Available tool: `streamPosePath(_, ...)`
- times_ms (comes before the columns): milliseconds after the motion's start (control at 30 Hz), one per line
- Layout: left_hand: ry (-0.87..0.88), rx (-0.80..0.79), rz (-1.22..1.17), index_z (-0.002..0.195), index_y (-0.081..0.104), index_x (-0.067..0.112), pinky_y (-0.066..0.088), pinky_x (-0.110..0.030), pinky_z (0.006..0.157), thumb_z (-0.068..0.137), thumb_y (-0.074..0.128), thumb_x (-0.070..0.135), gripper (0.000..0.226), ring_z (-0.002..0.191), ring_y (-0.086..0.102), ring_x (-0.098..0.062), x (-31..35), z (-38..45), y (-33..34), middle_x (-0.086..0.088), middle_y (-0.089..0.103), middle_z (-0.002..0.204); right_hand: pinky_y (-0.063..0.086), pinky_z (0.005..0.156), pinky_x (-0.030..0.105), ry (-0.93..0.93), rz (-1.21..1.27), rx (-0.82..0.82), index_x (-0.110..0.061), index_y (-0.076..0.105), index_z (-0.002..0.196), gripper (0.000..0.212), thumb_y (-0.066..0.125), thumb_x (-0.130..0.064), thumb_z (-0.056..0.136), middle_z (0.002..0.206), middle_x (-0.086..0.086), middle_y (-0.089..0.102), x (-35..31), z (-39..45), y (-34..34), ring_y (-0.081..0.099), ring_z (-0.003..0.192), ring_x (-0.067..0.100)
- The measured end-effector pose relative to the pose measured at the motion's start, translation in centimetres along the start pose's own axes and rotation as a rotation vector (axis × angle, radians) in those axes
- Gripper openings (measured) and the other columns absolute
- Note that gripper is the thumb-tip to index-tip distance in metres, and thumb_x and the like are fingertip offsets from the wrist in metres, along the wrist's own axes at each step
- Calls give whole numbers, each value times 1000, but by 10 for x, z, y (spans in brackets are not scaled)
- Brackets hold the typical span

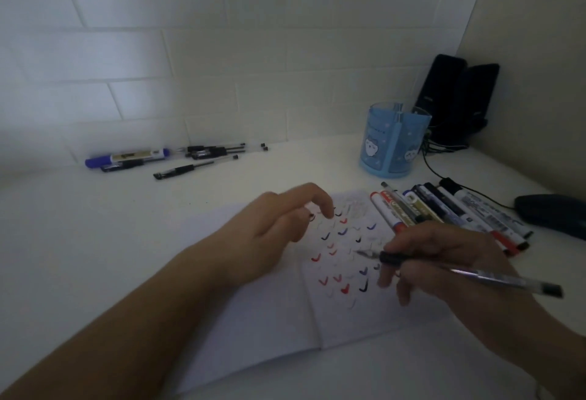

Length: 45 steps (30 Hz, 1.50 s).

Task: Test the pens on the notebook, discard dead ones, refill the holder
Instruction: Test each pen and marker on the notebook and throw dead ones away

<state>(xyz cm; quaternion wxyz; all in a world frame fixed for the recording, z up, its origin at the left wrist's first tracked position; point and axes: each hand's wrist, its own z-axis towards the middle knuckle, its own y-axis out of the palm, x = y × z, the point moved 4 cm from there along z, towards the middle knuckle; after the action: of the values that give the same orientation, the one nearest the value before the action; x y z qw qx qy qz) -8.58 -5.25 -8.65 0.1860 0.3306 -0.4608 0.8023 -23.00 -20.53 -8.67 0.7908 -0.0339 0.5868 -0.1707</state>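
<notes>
An open notebook point(279, 314) lies on the white desk, its right page covered with red, blue and black tick marks. My right hand point(444, 260) grips a clear gel pen point(469, 274) with a black grip, its tip just above the page near the marks. My left hand point(269, 234) rests on the notebook's upper left part, fingers loosely curled and holding nothing. A blue pen holder point(391, 142) stands behind the notebook at the right. A row of markers and pens point(444, 209) lies right of the notebook. Another group of pens point(177, 158) lies at the far left by the wall.
Two black speakers point(456, 98) stand in the back right corner, with cables point(434, 165) trailing onto the desk. A dark mouse-like object point(551, 212) sits at the right edge. A tiled wall point(222, 50) closes the back of the desk.
</notes>
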Motion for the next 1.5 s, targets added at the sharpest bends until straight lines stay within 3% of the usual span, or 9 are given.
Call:
streamPosePath(100, -63, 4, 54, 105, 51, 25, 35, -36, 59, 89, 32, 13, 27, 59, 41, -22, -6, 0, -1, -11, 48, 66, 48, 43, 27, 121, -113, -1, -16, 64, 65, 20, 77, -3, 73, 55, 14, 65, 13, 0, 1, 58, 43, 19)
streamPosePath(233, -48, -42, 241, 111, 44, 29, 34, -28, 59, 99, 44, 17, 17, 60, 45, -12, -10, 2, 6, 7, 48, 64, 38, 41, 19, 124, -276, 16, -21, 55, 56, 16, 65, -29, 65, 45, 3, 57, 15, 1, 5, 47, 39, 9)
streamPosePath(400, -95, -42, 286, 114, 42, 42, 48, -28, 81, 95, 55, 29, 27, 87, 61, -1, -12, 4, 8, 18, 65, 99, 34, 43, 10, 139, -330, -13, -23, 53, 54, 36, 71, -1, 75, 48, -1, 56, 20, 2, 6, 45, 43, 3)
streamPosePath(567, -95, -11, 285, 110, 48, 40, 52, -31, 84, 90, 57, 36, 23, 94, 65, -5, -11, 5, 9, 19, 67, 105, 32, 43, 10, 119, -446, 8, -19, 49, 56, 31, 70, -5, 73, 51, -1, 52, 23, 1, 4, 44, 45, 7)
streamPosePath(733, -40, 13, 192, 106, 67, 25, 37, -4, 67, 91, 64, 18, 17, 76, 58, 12, -6, 7, 9, 28, 64, 88, 37, 40, 15, 104, -159, 151, -14, 58, 63, 23, 78, -20, 72, 49, 5, 58, 13, 3, 1, 48, 40, 4)
streamPosePath(867, -56, 6, -5, 103, 70, 21, 40, -6, 64, 92, 61, 14, 16, 67, 59, 6, 0, 6, 13, 21, 68, 80, 41, 41, 17, 37, 84, 120, -11, 68, 73, 17, 83, -14, 65, 63, 12, 69, 2, 2, 1, 58, 47, 16)
streamPosePath(967, -73, -22, -120, 99, 67, 34, 46, -17, 60, 91, 57, 23, 16, 60, 56, -3, 0, 6, 18, 18, 68, 77, 40, 42, 22, -13, 164, 91, -13, 73, 83, 24, 64, -26, 65, 76, 12, 72, 5, 1, -1, 61, 58, 32)
streamPosePath(1200, -91, -68, -220, 98, 64, 35, 48, -28, 58, 92, 55, 19, 20, 58, 54, -13, 2, 5, 23, 13, 66, 76, 41, 42, 28, -1, 115, 102, -20, 72, 86, 44, 74, -58, 64, 79, 13, 74, 7, 1, 0, 54, 53, 49)
streamPosePath(1500, -91, -81, -239, 100, 66, 34, 45, -27, 57, 93, 54, 20, 20, 56, 52, -10, 4, 4, 26, 11, 63, 73, 44, 45, 18, -22, 101, 136, -17, 72, 81, 11, 72, -19, 70, 78, 13, 74, 5, 1, -2, 62, 51, 29)
